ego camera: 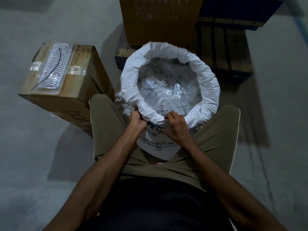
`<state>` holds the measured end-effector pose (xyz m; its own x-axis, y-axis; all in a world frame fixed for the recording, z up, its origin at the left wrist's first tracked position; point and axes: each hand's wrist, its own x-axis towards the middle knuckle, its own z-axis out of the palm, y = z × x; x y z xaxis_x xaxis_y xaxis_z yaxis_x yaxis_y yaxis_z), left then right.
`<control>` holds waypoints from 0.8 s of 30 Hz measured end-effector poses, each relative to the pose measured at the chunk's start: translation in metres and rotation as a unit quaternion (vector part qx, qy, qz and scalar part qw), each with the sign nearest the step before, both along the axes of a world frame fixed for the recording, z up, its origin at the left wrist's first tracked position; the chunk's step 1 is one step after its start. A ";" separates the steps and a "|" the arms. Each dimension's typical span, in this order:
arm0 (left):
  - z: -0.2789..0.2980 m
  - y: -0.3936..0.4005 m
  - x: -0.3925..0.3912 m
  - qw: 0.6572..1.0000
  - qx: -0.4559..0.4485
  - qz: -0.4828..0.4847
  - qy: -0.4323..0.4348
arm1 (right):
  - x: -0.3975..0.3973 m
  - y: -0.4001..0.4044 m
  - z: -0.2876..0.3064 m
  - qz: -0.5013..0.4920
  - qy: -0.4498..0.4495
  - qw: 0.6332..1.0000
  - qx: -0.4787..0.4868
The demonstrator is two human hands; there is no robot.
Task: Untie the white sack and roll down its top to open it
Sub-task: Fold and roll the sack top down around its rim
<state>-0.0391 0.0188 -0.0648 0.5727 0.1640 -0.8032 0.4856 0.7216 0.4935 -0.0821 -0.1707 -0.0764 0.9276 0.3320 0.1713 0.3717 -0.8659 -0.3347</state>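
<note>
The white woven sack (pixel 208 84) stands upright between my knees, its mouth wide open. Its top is rolled outward into a thick round cuff. Clear plastic bags (pixel 166 90) fill the inside. Blue print shows on the sack's near side. My left hand (pixel 135 119) grips the near-left part of the cuff with curled fingers. My right hand (pixel 175 125) grips the near edge of the cuff just right of it, fingers curled over the rolled fabric.
A cardboard box (pixel 80 90) stands at the left with a clear ribbed plastic tray (pixel 55 65) and a black cable tie (pixel 53 67) on top. Another tall carton (pixel 158 19) rests on a dark wooden pallet (pixel 230 52) behind the sack. Grey concrete floor surrounds.
</note>
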 end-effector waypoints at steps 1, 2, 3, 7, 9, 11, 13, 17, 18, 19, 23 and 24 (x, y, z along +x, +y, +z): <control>0.022 -0.002 -0.008 1.000 -0.002 0.007 -0.004 | -0.001 0.002 0.005 -0.005 0.044 0.998 0.041; 0.029 -0.003 -0.013 1.000 0.009 0.003 0.007 | -0.001 0.007 0.010 -0.011 0.084 0.994 0.074; 0.028 -0.001 -0.016 1.000 0.019 0.005 0.018 | 0.000 0.013 0.013 -0.012 0.115 0.989 0.090; 0.000 0.012 -0.010 0.999 0.020 0.003 0.029 | 0.023 0.032 0.022 0.009 0.203 0.973 0.105; 0.002 0.017 -0.008 0.998 0.025 -0.049 -0.016 | 0.033 0.031 0.023 -0.007 0.231 0.962 0.144; -0.001 0.020 -0.005 0.990 0.079 -0.117 -0.025 | 0.035 0.028 0.019 -0.027 0.214 0.962 0.166; -0.001 0.025 -0.006 0.968 0.190 -0.162 -0.011 | 0.027 0.030 0.017 -0.054 0.164 0.973 0.153; 0.014 0.021 -0.015 0.906 0.377 -0.191 -0.019 | 0.009 0.048 0.013 -0.042 0.063 0.996 0.044; 0.015 0.020 -0.016 0.900 0.396 -0.176 -0.036 | 0.006 0.053 0.013 -0.030 0.051 0.998 0.009; 0.016 0.019 -0.015 0.904 0.400 -0.148 -0.045 | 0.003 0.057 0.013 -0.023 0.040 0.999 -0.023; 0.013 0.019 -0.005 0.930 0.354 -0.075 -0.057 | -0.008 0.062 0.009 -0.017 -0.008 0.998 -0.068; 0.013 0.017 -0.003 0.933 0.347 -0.087 -0.042 | -0.009 0.062 0.007 -0.016 -0.013 0.997 -0.068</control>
<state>-0.0422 0.0361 -0.0517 0.6955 0.5264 -0.4891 0.5032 0.1292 0.8545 -0.0914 -0.1086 -0.0695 0.9338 0.3247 0.1499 0.3506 -0.9140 -0.2042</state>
